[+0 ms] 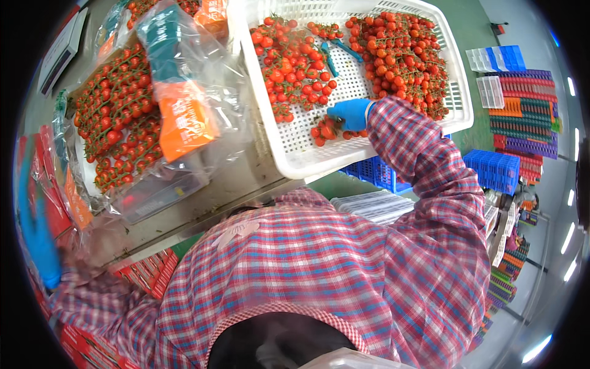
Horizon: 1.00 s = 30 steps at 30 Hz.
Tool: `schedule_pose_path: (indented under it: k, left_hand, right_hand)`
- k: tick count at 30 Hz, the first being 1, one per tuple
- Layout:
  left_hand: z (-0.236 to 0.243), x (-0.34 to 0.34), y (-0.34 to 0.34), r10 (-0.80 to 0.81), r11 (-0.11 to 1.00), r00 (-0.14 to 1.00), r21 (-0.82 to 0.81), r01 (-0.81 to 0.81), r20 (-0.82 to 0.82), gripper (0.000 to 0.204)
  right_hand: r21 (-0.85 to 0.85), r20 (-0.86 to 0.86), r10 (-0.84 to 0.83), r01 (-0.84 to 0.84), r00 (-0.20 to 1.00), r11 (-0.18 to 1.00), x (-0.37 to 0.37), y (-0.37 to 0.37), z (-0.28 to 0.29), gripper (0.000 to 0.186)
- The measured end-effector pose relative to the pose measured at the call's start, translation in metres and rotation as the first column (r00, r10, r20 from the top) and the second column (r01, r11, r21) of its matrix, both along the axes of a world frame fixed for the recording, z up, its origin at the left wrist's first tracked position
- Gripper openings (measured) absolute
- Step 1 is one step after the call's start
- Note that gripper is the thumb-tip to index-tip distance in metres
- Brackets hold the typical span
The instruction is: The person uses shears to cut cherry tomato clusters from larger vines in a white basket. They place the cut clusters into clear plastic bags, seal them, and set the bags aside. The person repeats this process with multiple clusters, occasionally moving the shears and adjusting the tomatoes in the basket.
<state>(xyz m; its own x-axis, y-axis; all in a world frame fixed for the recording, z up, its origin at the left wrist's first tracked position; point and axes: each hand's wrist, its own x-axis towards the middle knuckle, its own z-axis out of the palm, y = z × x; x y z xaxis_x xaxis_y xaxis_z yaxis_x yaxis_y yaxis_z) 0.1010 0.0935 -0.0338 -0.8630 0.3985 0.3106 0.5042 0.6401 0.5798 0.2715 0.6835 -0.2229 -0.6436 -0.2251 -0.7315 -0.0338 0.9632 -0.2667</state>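
My right hand [353, 115], in a blue glove, reaches into a white plastic crate [279, 144]. Its fingers are closed at a small bunch of cherry tomatoes [324, 131] by the crate's near side. Past it lie teal-handled snips [330, 60], between loose red tomatoes [295, 67] on the left and a dense pile of vine tomatoes [402, 58] on the right. At the far left, my left hand [38, 234], also blue-gloved, is smeared by motion beside red packaging [50, 178]; its grip is unclear.
Left of the crate, vine tomatoes [117, 104] lie among clear bags with green and orange printed panels [184, 117]. A flat grey-white device [61, 52] stands at the back left. Blue crates [491, 171] and stacks of coloured crates [522, 111] stand off to the right.
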Motion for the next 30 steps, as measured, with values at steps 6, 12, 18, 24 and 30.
schedule_pose_path:
  k: [6, 12, 18, 24, 30]
  left_hand:
    - [-0.105, 0.078, 0.305, -0.763, 0.397, 0.451, -0.215, 0.892, 0.463, 0.043]
    - [-0.208, 0.130, 0.401, -0.424, 0.438, 0.646, -0.481, 0.760, 0.634, 0.042]
    - [-0.199, 0.111, 0.399, -0.303, 0.621, 0.615, -0.339, 0.707, 0.727, 0.066]
    - [-0.142, 0.087, 0.343, -0.792, 0.556, -0.445, 0.795, -0.243, 0.418, 0.062]
    - [-0.115, 0.097, 0.308, -0.887, 0.431, -0.379, 0.766, -0.477, 0.263, 0.072]
  right_hand:
    - [-0.424, 0.086, -0.636, 0.606, 0.767, 0.673, -0.021, 0.050, 0.046, 0.026]
    - [-0.377, -0.445, -0.255, 0.079, 0.859, 0.923, -0.014, 0.037, 0.043, 0.019]
    - [0.051, -0.015, 0.119, -0.118, 0.993, 0.992, 0.014, 0.000, 0.020, 0.039]
    - [-0.123, 0.678, -0.522, 0.780, 0.518, 0.613, 0.013, -0.002, -0.008, 0.034]
    - [-0.668, 0.163, -0.338, 0.356, 0.927, 0.654, -0.005, 0.019, 0.047, 0.047]
